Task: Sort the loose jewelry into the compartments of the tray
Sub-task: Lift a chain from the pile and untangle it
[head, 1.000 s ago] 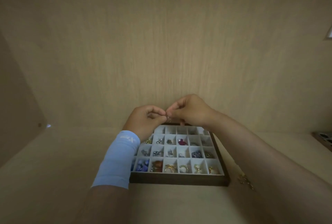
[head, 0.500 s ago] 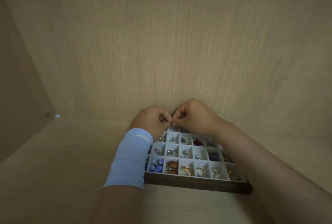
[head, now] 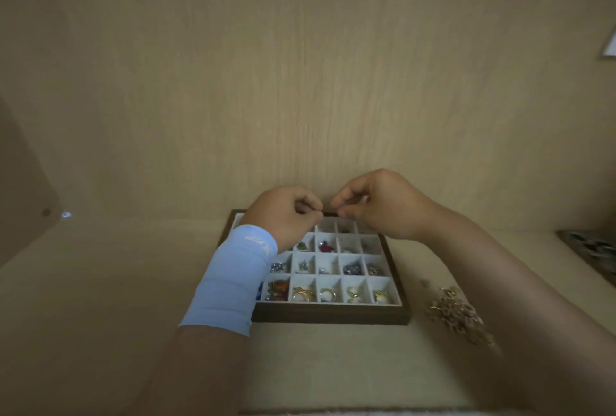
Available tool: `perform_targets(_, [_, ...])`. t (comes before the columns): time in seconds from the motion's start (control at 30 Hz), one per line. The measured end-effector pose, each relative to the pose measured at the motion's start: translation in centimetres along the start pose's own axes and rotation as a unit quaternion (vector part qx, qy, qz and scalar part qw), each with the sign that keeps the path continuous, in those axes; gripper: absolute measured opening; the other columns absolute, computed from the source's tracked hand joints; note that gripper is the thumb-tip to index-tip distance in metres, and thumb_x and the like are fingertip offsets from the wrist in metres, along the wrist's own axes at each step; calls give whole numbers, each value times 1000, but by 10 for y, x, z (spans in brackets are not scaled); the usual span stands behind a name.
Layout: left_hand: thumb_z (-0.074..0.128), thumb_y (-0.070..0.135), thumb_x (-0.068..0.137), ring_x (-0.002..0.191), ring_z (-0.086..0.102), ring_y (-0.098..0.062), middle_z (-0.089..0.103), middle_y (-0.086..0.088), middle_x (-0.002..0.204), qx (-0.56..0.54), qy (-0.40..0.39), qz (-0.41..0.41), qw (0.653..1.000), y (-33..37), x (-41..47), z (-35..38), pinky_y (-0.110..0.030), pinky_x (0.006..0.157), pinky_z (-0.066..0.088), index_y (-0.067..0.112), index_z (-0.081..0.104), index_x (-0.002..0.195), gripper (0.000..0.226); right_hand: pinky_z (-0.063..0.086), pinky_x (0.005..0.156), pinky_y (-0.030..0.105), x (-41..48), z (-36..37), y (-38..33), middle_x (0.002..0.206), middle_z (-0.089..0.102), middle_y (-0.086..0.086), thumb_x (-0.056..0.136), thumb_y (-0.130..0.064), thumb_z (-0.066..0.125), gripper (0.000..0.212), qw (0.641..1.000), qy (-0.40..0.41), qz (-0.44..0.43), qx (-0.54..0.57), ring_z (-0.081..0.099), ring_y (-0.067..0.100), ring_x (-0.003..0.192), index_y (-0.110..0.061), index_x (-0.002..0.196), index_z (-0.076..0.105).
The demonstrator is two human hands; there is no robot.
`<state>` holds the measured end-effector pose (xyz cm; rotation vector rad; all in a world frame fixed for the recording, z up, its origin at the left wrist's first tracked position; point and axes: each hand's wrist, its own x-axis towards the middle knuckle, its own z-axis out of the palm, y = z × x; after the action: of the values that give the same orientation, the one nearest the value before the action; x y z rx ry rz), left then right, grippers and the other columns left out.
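Two hands, left hand [head: 283, 212] and right hand [head: 380, 205], hang over the far edge of the tray [head: 333, 314] with fingertips pinched, on what is too tiny to tell. Loose jewelry [head: 456, 314] lies right, partly behind an arm.

left hand [head: 283, 215]: fingers curled | right hand [head: 383, 207]: fingers curled | both hands' fingertips nearly meeting

No text reads clearly — only a white logo [head: 256, 244] on the pale-blue wrist sleeve [head: 230, 285], too blurred.
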<state>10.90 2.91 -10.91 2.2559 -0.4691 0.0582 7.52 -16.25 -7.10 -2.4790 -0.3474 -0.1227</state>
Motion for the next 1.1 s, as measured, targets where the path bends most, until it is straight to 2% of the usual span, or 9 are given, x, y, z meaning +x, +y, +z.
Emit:
perform_targets(0.1, [64, 25, 89, 84, 63, -2, 69, 15, 88, -21, -33, 51, 998, 29, -5, 25, -22, 77, 49, 32, 73, 88, 12, 42, 52, 9, -35, -28, 20, 82, 72, -4, 89, -11, 74, 12, 999, -17, 37, -1, 57, -7, 47, -18, 97, 78])
perform_targets(0.2, [64, 28, 89, 83, 61, 0, 68, 19, 87, 3, -74, 79, 994, 52, -14, 55, -24, 80, 49, 33, 74, 87, 11, 49, 51, 21, -69, -52, 45, 85, 74, 7, 87, -7, 74, 13, 995, -56, 85, 4, 54, 6, 46, -14, 98, 77])
perform_targets(0.37, [63, 30, 89, 82, 55, -1, 59, 23, 82, 86, -116, 142, 979, 81, -30, 91, -23, 79, 46, 36, 72, 90, 11, 48, 54, 20, -109, -70, 75, 81, 72, 8, 84, 5, 65, 26, 983, -119, 140, -27, 55, 8, 47, -18, 91, 75])
perform_targets(0.47, [60, 33, 91, 96, 49, -5, 63, 19, 93, 161, -108, 174, 965, 86, -34, 101, -27, 87, 46, 37, 72, 96, 13, 49, 60, 24, -114, -72, 87, 85, 75, 6, 79, -3, 68, 26, 976, -137, 157, -61, 58, 9, 53, -28, 84, 74])
perform_targets(0.57, [61, 40, 89, 102, 49, -8, 66, 16, 103, 200, -111, 189, 955, 89, -37, 107, -28, 91, 44, 38, 72, 101, 16, 51, 67, 27, -115, -68, 92, 75, 72, -6, 74, -14, 82, 19, 966, -176, 180, -60, 63, 9, 64, -26, 87, 75])
perform_targets(0.73, [63, 49, 86, 106, 50, -9, 66, 16, 109, 237, -130, 202, 941, 91, -39, 113, -30, 97, 40, 39, 70, 107, 24, 49, 61, 25, -109, -55, 93, 79, 74, 13, 78, -8, 79, 18, 966, -183, 175, -46, 63, 14, 62, -25, 82, 72])
perform_targets(0.9, [66, 46, 85, 99, 49, -7, 65, 17, 100, 218, -118, 208, 946, 89, -38, 115, -29, 94, 40, 38, 69, 99, 16, 47, 58, 22, -109, -60, 91, 69, 70, -4, 80, -13, 77, 16, 973, -153, 165, -46, 61, 12, 60, -28, 78, 71])
perform_targets(1.03, [69, 46, 81, 96, 51, -4, 65, 18, 93, 170, -125, 235, 949, 89, -40, 119, -32, 95, 41, 38, 69, 90, 11, 48, 67, 30, -109, -67, 90, 85, 77, 6, 74, -23, 86, 14, 966, -192, 169, -44, 64, 14, 68, -27, 83, 75])
perform_targets(1.1, [70, 50, 80, 97, 50, -2, 65, 19, 95, 174, -143, 244, 943, 91, -42, 121, -30, 96, 37, 40, 69, 92, 16, 48, 70, 34, -109, -64, 90, 81, 77, 4, 72, -24, 88, 16, 956, -227, 179, -54, 65, 13, 65, -28, 82, 75])
